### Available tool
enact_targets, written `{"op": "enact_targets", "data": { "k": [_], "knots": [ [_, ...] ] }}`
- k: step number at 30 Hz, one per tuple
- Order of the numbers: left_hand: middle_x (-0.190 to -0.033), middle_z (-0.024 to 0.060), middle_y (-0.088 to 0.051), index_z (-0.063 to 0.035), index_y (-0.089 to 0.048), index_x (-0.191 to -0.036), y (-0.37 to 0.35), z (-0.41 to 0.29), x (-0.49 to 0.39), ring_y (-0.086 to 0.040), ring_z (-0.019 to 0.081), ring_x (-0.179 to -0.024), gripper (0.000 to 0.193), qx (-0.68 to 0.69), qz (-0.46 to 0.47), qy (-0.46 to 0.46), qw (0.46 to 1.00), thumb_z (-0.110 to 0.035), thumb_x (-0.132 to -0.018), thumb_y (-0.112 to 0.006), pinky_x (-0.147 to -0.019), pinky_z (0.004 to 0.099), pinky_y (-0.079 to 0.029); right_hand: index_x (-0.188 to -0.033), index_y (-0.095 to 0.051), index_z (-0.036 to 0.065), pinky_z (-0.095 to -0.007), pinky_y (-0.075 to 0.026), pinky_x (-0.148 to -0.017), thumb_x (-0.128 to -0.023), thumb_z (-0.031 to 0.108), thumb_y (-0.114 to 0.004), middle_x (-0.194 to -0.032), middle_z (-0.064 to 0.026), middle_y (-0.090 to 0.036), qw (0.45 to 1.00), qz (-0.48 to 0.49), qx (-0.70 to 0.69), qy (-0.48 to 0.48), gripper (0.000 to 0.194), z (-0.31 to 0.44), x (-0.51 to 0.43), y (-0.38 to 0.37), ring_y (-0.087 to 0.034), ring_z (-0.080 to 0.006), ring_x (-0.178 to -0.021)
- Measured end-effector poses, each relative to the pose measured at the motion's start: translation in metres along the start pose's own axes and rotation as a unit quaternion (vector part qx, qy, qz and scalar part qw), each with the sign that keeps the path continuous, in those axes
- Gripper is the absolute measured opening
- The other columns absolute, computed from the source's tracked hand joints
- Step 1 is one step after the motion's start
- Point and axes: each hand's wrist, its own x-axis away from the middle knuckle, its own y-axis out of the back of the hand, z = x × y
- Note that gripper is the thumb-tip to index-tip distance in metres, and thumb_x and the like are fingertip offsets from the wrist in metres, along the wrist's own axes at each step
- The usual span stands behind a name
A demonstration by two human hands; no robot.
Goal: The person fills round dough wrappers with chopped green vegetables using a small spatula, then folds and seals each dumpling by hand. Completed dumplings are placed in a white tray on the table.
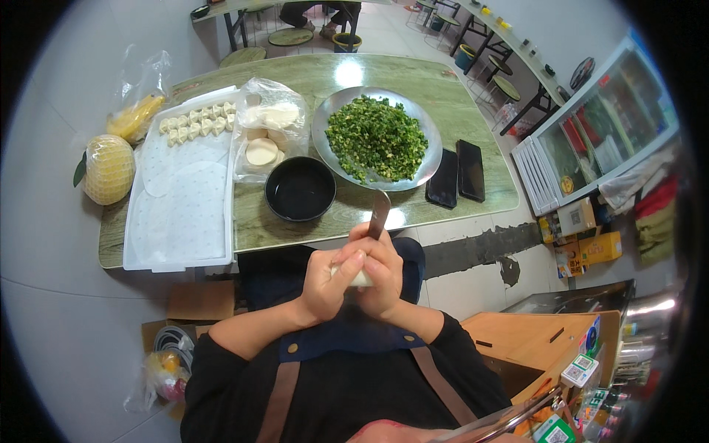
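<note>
My left hand (324, 285) and my right hand (386, 274) are pressed together in front of my apron, past the table's near edge. Between them they squeeze a pale dumpling (361, 278), mostly hidden by fingers and thumbs. A flat metal filling spatula (380, 213) sticks up out of my right hand, its blade pointing to the table. Beyond it, a wide metal bowl (431, 124) holds chopped green filling (379, 138). A black bowl (300, 188) with what looks like liquid stands to its left. Round dough wrappers (262, 152) lie in a clear plastic bag (296, 99).
A white lined tray (183, 221) carries two rows of dumplings (199, 123) at its far end. Left of it sit a netted pomelo (109, 170) and bagged bananas (135, 119). Two phones (443, 178) (471, 170) lie right. A glass-door fridge (604, 122) stands beyond; a person's legs (321, 16) show behind.
</note>
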Motion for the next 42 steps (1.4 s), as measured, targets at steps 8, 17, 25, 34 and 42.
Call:
{"op": "enact_targets", "data": {
  "k": [8, 17, 25, 34, 42],
  "knots": [
    [-0.107, 0.0207, -0.071, 0.0066, -0.067, -0.114, -0.008, -0.035, 0.003, -0.074, 0.0351, -0.093, 0.027, -0.167, 0.135, -0.199, 0.956, -0.008, -0.096, -0.054, -0.080, 0.0356, -0.058, -0.090, -0.076, -0.002, -0.0359, -0.044, -0.067, -0.080, 0.027, -0.051, -0.095, -0.0146, -0.058, 0.968, 0.089, -0.010, 0.236, 0.039, 0.025, -0.011, 0.021, -0.052, -0.0250, -0.073],
    [-0.113, 0.0200, -0.069, 0.0060, -0.066, -0.114, -0.030, -0.026, -0.007, -0.072, 0.0336, -0.094, 0.028, -0.157, 0.082, -0.275, 0.945, -0.008, -0.094, -0.053, -0.080, 0.0363, -0.057, -0.087, -0.074, 0.002, -0.0342, -0.041, -0.061, -0.089, 0.028, -0.050, -0.096, -0.0127, -0.060, 0.966, 0.069, -0.039, 0.248, 0.036, 0.029, -0.016, 0.015, -0.048, -0.0213, -0.072],
    [-0.114, 0.0200, -0.068, 0.0059, -0.066, -0.114, -0.036, -0.013, -0.007, -0.072, 0.0336, -0.094, 0.030, -0.158, 0.031, -0.255, 0.953, -0.010, -0.095, -0.050, -0.081, 0.0372, -0.057, -0.087, -0.073, 0.006, -0.0373, -0.044, -0.064, -0.087, 0.019, -0.057, -0.091, -0.0117, -0.065, 0.969, 0.040, -0.032, 0.240, 0.021, 0.017, -0.014, 0.016, -0.053, -0.0217, -0.070],
    [-0.094, 0.0270, -0.070, 0.0057, -0.068, -0.098, -0.017, -0.005, -0.002, -0.073, 0.0420, -0.081, 0.027, -0.258, 0.002, -0.310, 0.915, -0.011, -0.097, -0.047, -0.070, 0.0431, -0.059, -0.089, -0.072, 0.002, -0.0379, -0.046, -0.068, -0.088, 0.023, -0.052, -0.093, -0.0156, -0.065, 0.963, 0.042, -0.034, 0.264, 0.030, 0.005, -0.014, 0.003, -0.056, -0.0234, -0.071],
    [-0.068, 0.0033, -0.059, -0.0041, -0.063, -0.084, 0.048, -0.022, -0.003, -0.055, 0.0116, -0.059, 0.047, -0.097, -0.082, -0.051, 0.991, -0.037, -0.106, -0.038, -0.053, 0.0232, -0.041, -0.129, -0.059, 0.000, -0.0280, -0.028, -0.067, -0.099, 0.071, -0.032, -0.123, -0.0037, -0.046, 0.998, 0.032, -0.058, 0.002, 0.082, 0.003, -0.018, 0.004, -0.031, -0.0104, -0.078]
  ]
}}
